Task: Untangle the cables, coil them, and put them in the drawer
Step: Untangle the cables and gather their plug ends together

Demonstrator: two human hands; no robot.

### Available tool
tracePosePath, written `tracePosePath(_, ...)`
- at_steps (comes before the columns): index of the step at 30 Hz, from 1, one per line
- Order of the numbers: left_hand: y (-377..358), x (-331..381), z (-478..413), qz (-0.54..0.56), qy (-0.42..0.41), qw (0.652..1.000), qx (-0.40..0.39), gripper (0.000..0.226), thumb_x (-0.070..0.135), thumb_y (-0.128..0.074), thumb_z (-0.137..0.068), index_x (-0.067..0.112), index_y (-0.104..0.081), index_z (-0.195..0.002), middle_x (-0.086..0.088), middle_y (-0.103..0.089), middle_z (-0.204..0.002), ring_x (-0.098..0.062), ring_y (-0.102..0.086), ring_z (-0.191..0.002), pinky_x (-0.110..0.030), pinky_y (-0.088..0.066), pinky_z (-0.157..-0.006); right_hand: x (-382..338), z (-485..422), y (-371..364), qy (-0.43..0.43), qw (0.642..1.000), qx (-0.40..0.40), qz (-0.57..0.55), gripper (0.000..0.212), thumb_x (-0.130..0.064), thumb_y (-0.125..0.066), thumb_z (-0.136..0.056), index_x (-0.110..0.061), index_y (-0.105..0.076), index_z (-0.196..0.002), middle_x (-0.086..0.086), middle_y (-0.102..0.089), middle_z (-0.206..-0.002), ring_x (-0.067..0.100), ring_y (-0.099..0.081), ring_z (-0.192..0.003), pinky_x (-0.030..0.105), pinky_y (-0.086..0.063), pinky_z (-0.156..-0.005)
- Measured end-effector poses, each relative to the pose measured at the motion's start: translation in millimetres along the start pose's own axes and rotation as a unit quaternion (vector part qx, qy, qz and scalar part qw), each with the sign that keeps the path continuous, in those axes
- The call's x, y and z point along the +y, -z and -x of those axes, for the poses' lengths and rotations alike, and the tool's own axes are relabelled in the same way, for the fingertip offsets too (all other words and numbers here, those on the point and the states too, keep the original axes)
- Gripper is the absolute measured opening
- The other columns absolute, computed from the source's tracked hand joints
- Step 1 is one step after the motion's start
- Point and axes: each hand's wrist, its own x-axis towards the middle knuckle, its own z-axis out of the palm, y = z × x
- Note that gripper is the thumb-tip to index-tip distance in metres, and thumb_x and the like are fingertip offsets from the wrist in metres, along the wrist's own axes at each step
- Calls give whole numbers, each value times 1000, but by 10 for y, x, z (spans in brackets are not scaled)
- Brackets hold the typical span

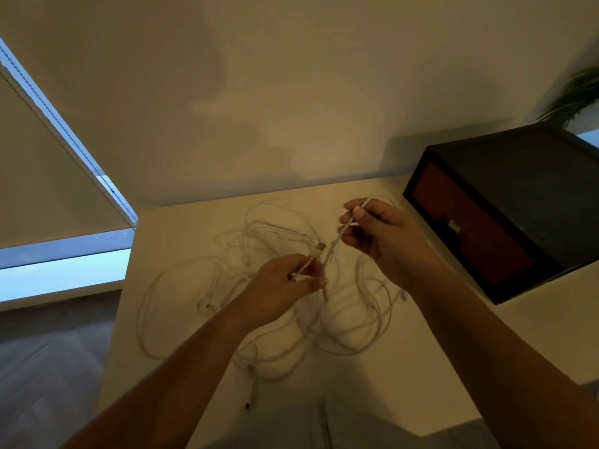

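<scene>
Head view. White cables (269, 228) lie in one loose tangle across the middle of a pale, matte table (175, 234), loops overlapping, and several small plug ends show at the edges. None are coiled yet, so I judge this to be early untangling.

One straight stretch of cable (337, 243) is lifted clear of the pile and runs taut between both hands, probably to trace it out of the knot.
- Right hand (382, 238), farther and to the right: thumb and forefinger pinch the upper end of the stretch, with the other fingers curled in under it.
- Left hand (285, 283), nearer and to the left: fingers curled, thumb and fingertips nipping the lower end. A metal-tipped plug (320, 247) pokes out just beyond the knuckles. Whether this plug belongs to the same cable I cannot tell.

The cables look thin, round, smooth-jacketed and limp; they will likely drag their neighbours when pulled.

At far right on the table sits a dark boxy drawer unit (518, 189) with a reddish-brown front and a small pull (453, 225). It appears closed, and stands near the pile without touching it.

At far left is a window with a pale roller blind.
</scene>
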Motion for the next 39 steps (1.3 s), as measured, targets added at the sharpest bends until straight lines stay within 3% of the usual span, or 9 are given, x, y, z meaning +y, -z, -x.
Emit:
tracePosePath(13, -31, 44, -25, 15, -14, 1000, -23, 14, 28, -70, -85, 24, -68, -98, 10, -72, -95, -3, -64, -94, -22, -49, -87, -10, 16, 72, -27, 984, 78, -159, 15, -8, -48, -97, -5, -62, -91, 5, -70, -78, 16, -70, -78, 20, -56, -66)
tracePosePath(16, -8, 29, -38, 6, -24, 1000, 12, 4, 24, -66, -88, 22, -70, -88, 13, -72, -81, 2, -63, -81, -17, -47, -76, 23, 25, 154, -48, 986, 103, -124, 15, -11, -50, -97, -4, -62, -90, 7, -68, -77, 17, -70, -75, 22, -56, -64)
tracePosePath(18, 56, 9, -55, 6, -24, 999, 45, 12, 24, -63, -91, 19, -72, -85, 15, -71, -77, 3, -63, -77, -16, -44, -73, 53, 67, 238, -88, 989, 120, 19, 21, -20, -54, -96, -3, -63, -90, 7, -66, -75, 15, -67, -66, 22, -55, -59)
tracePosePath(22, 168, 9, -91, -32, -30, 995, 91, 15, 30, -61, -92, 27, -71, -81, 16, -69, -73, 2, -63, -76, -12, -42, -71, 222, 142, 331, -35, 898, 155, 411, 32, -40, -58, -92, -11, -62, -79, 1, -60, -68, 10, -54, -58, 23, -42, -55)
tracePosePath(26, 174, 72, -106, -81, -38, 991, 97, 17, 32, -61, -91, 35, -67, -75, 16, -67, -68, 6, -60, -70, -6, -38, -62, 330, 156, 178, 244, 783, 110, 562, 18, -31, -62, -88, -19, -63, -101, -2, -57, -96, 11, -49, -85, 21, -37, -73)
tracePosePath(29, 170, 118, -100, -114, -45, 988, 92, 15, 34, -61, -91, 33, -68, -78, 13, -67, -69, 5, -59, -70, -7, -39, -61, 353, 116, 114, 304, 685, 35, 661, 27, -28, -65, -86, -17, -66, -111, 2, -60, -104, 21, -50, -92, 30, -41, -77)
tracePosePath(31, 163, 152, -82, -104, -54, 989, 91, 14, 31, -62, -91, 30, -70, -80, 14, -66, -68, 7, -57, -68, -6, -38, -61, 359, 98, 71, 309, 667, 10, 678, 22, -24, -70, -83, -16, -69, -103, 2, -62, -97, 23, -52, -84, 33, -45, -69)
tracePosePath(34, 142, 194, -55, -76, -57, 991, 91, 15, 30, -60, -92, 25, -72, -84, 13, -67, -70, 7, -58, -70, -6, -37, -63, 363, 92, 30, 298, 691, -10, 659, 14, -17, -72, -82, -13, -68, -94, 3, -62, -91, 22, -53, -79, 28, -42, -64)
tracePosePath(39, 120, 173, -63, 106, -13, 985, 137, 28, 36, -41, -100, 30, -67, -107, 10, -64, -75, 1, -46, -54, -21, -35, -56, 301, 114, 41, 181, 853, 37, 488, 5, -12, -62, -91, -15, -66, -90, -5, -62, -84, 11, -53, -73, 11, -39, -64)
